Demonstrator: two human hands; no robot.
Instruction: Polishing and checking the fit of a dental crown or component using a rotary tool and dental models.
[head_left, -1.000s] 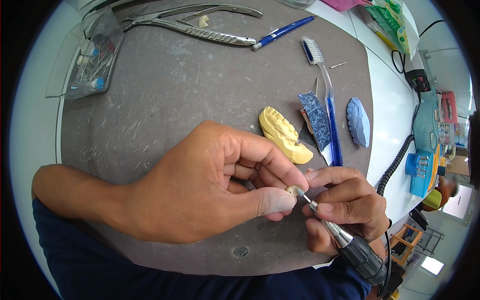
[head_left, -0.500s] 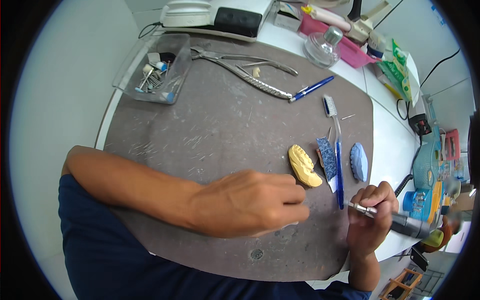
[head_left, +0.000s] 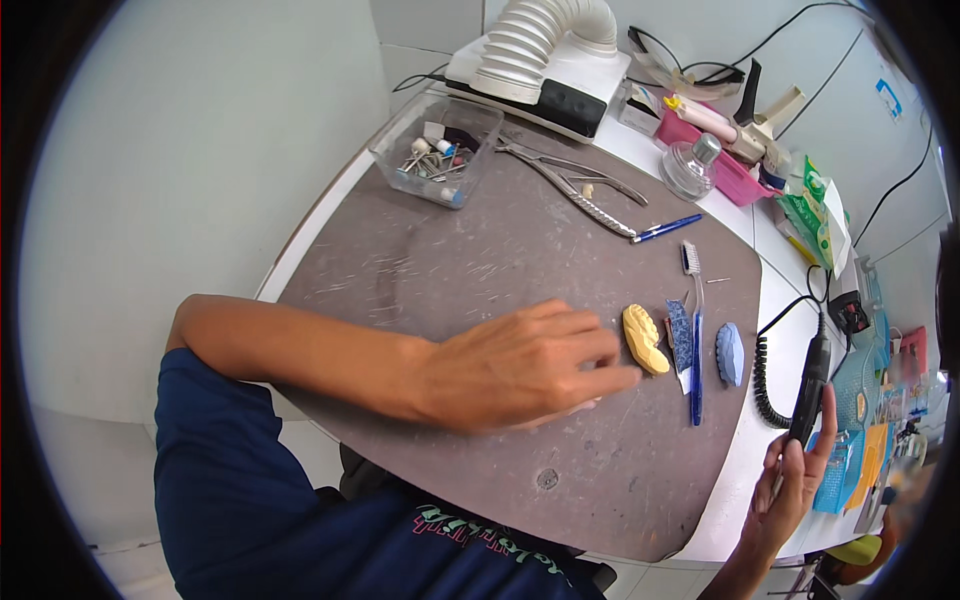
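My left hand (head_left: 525, 368) is over the grey mat (head_left: 400, 265), fingers curled down and thumb tucked beneath; whatever they may hold is hidden. Just beyond its fingertips lies a yellow dental cast (head_left: 645, 340). At the right edge of the table my right hand (head_left: 790, 480) grips a black handpiece (head_left: 812, 385), which stands tilted upward with a coiled cord (head_left: 765, 385) beside it. Between the hands lie a blue patterned strip (head_left: 679, 335), a blue-handled toothbrush (head_left: 697, 350) and a blue dental cast (head_left: 730, 354).
A clear box of burs (head_left: 425, 185) stands at the back left. Pliers (head_left: 585, 195) and a blue pen (head_left: 667, 228) lie near a glass bottle (head_left: 688, 170). Behind them are a white machine with a hose (head_left: 545, 90) and a pink basket (head_left: 735, 180).
My right hand has moved further right with the handpiece, which has swung from sideways to pointing up. My left hand's fingers have spread slightly. The view has shifted too.
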